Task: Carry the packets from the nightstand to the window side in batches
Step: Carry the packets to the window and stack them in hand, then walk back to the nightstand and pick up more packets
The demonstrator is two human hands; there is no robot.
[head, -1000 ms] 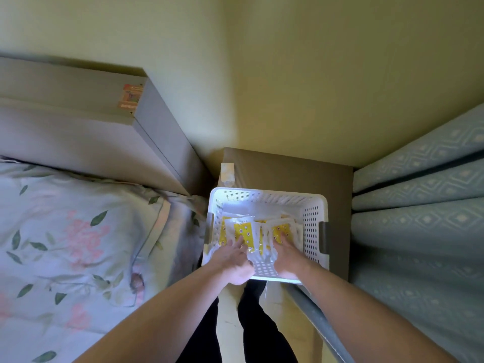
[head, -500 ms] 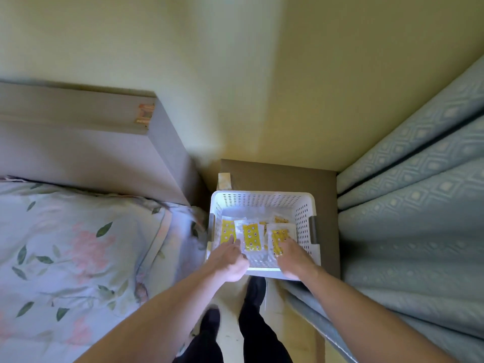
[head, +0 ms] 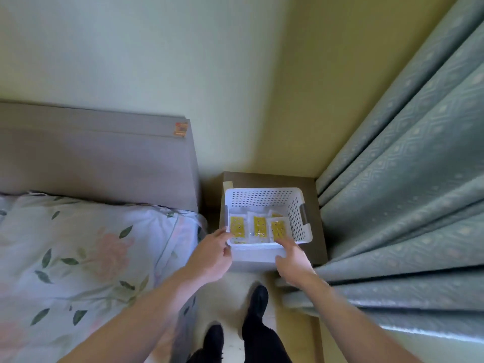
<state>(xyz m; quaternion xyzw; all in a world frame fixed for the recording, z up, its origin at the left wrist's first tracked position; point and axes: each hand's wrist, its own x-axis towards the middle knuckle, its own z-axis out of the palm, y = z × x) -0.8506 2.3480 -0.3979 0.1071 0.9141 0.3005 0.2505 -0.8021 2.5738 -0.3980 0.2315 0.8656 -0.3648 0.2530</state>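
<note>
Packets [head: 258, 226] sit in the white perforated basket [head: 298, 221] on the brown nightstand [head: 314, 203], wedged between the bed [head: 78, 244] and the blue-green curtain [head: 408, 192]. At least three yellow-printed clear sachets lie flat side by side on the basket floor, with more tucked behind; exact count unclear.

Your left hand [head: 209, 254] is at the basket's near-left corner, fingers loosely spread, fingertips touching the rim next to the left packet, holding nothing. Your right hand [head: 293, 260] reaches over the near rim, fingers extended and relaxed, tips on or just at the right packet; no pinch visible.

Handling guess: these look light, thin, floppy and slick in their plastic wrap, so a loose stack will likely slide apart. Gather several flat, squeeze the stack across the short edges between thumb and fingers, or scoop from under. Don't drag on the basket holes; corners may snag. Probably not fragile. Nothing lifted yet; the batch isn't gathered.
</note>
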